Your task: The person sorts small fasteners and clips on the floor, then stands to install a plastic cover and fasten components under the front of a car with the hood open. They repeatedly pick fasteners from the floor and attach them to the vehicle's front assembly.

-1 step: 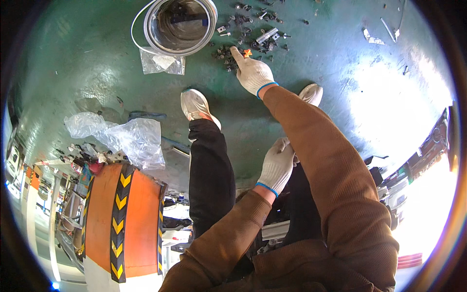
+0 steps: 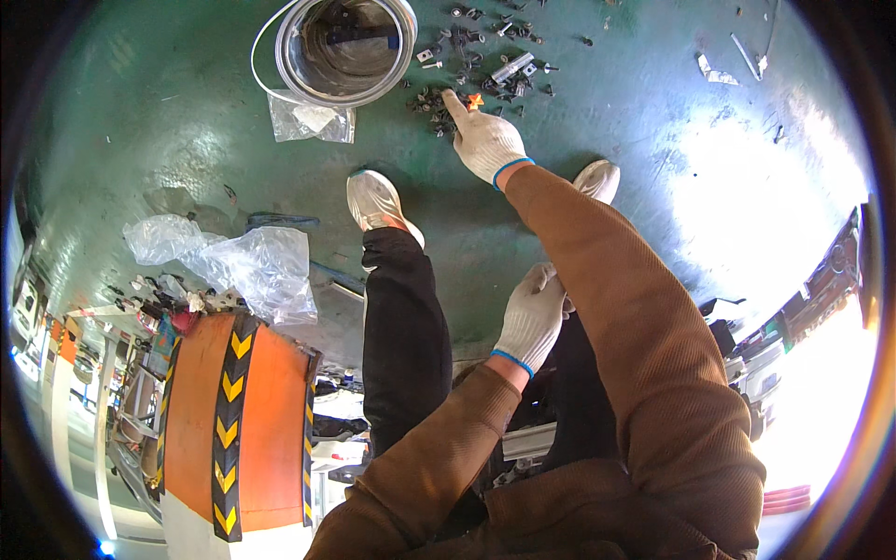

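Observation:
My right hand (image 2: 487, 143), in a white knit glove, reaches down to a pile of small dark fasteners (image 2: 431, 110) on the floor. One finger is stretched out against the pile's edge; the other fingers are bent and partly hidden. A small orange piece (image 2: 476, 101) shows right beside them; whether they touch it is unclear. More screws and clips (image 2: 464, 39) lie scattered beyond, with a silver metal tube (image 2: 511, 68) among them. My left hand (image 2: 532, 317), gloved too, is held closed above my right leg. Its fingertips are partly covered by my right sleeve, so any content is hidden.
A metal bucket (image 2: 399, 70) with dark things inside stands left of the fasteners, a clear plastic bag (image 2: 285, 123) at its base. Crumpled plastic sheeting (image 2: 266, 271) lies further left. Behind it is an orange panel (image 2: 271, 420) with black and yellow chevron strips.

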Demonstrator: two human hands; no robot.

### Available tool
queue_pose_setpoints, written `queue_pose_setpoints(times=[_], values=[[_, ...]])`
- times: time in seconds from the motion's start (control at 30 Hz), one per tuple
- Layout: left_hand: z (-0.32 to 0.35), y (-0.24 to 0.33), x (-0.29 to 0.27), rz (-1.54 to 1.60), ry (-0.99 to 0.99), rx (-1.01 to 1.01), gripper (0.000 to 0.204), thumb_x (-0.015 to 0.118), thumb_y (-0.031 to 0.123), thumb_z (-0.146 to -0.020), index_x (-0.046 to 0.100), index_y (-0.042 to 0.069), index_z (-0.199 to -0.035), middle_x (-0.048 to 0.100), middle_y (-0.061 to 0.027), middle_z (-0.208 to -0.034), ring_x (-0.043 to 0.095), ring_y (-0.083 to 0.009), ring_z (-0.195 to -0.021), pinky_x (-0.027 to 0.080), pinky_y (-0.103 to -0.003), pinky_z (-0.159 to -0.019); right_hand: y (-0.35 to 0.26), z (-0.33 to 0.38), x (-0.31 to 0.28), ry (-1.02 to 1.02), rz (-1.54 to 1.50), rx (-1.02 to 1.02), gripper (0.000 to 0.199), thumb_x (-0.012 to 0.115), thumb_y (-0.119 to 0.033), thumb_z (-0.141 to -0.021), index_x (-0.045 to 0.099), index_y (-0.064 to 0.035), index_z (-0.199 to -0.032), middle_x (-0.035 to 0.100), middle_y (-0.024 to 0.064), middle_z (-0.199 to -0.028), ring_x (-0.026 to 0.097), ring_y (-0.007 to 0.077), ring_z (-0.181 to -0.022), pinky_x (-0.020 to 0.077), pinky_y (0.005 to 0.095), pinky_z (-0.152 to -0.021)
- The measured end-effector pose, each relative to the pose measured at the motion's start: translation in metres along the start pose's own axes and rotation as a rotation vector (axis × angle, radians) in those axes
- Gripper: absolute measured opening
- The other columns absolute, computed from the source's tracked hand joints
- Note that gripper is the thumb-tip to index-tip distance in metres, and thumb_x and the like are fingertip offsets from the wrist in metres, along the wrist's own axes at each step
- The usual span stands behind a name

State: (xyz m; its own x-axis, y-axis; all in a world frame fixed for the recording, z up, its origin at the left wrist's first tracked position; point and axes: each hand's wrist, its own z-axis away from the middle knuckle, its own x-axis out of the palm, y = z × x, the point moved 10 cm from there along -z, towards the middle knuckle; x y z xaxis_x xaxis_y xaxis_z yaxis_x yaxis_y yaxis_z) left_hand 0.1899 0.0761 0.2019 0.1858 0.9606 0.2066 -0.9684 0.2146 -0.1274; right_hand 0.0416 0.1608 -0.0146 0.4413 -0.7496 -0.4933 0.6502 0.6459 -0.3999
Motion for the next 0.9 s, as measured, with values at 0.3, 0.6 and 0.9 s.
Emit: queue_pose_setpoints(times=[0.3,0.6,0.9], values=[[0.0,-0.002,-0.003,-0.099,0.036,-0.046,0.029,0.065,0.031,-0.115,0.07,0.002,-0.118,0.069,-0.0013,-0.091,0.061,-0.0096,-0.078,0.048,-0.027,-0.07,-0.001,0.015,0.011,-0.046,-0.058,-0.075,0.074,0.06,-0.015,-0.104,0.04,-0.0127,-0.175,0.079,0.0241,-0.111,0.078,0.0417,-0.105,0.0619,0.0553,-0.093],[-0.002,-0.005,-0.003,-0.041,0.024,-0.051,0.025,0.063,0.023,-0.114,0.069,0.0,-0.123,0.067,-0.0019,-0.09,0.059,-0.0102,-0.076,0.046,-0.028,-0.068,0.001,0.022,0.027,0.066,-0.101,-0.177,0.034,0.063,-0.016,-0.103,0.074,-0.0087,-0.134,0.079,0.0205,-0.111,0.078,0.0412,-0.107,0.0617,0.0552,-0.093],[-0.006,-0.016,-0.004,-0.05,0.014,-0.081,0.023,0.06,0.017,-0.113,0.069,-0.001,-0.124,0.068,-0.0033,-0.09,0.06,-0.0111,-0.075,0.046,-0.028,-0.065,0.037,0.038,0.062,-0.082,-0.149,-0.038,0.024,0.061,-0.023,-0.108,0.077,-0.0098,-0.122,0.08,0.0194,-0.119,0.076,0.0431,-0.113,0.0612,0.0554,-0.096]])
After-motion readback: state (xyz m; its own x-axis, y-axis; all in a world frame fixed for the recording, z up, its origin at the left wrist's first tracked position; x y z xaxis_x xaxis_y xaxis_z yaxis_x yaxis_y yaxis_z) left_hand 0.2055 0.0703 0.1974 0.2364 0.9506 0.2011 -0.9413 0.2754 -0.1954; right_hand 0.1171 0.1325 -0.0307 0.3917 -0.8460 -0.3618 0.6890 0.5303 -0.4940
